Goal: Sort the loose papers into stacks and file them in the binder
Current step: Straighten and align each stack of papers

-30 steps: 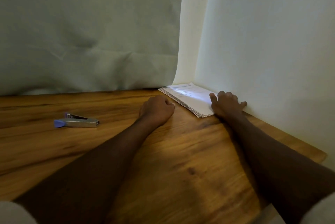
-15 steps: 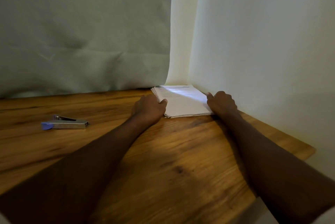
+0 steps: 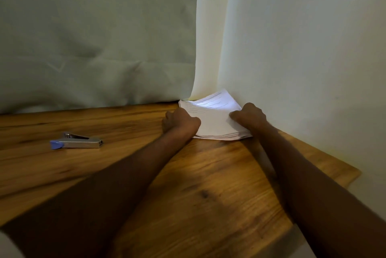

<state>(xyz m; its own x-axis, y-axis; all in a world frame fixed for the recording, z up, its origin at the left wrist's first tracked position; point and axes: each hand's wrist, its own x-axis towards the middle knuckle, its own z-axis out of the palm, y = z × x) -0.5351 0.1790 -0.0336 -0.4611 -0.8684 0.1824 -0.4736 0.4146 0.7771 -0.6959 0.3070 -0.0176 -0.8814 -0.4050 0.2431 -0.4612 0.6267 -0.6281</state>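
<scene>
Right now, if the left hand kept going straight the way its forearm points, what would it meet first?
The left hand already grips the papers; beyond them, probably the curtain in the corner, though depth is unclear.

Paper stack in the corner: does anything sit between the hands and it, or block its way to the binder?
Nothing separates them: the left hand and right hand already grip the white paper stack at its sides. No binder is visible, so that path cannot be judged.
</scene>
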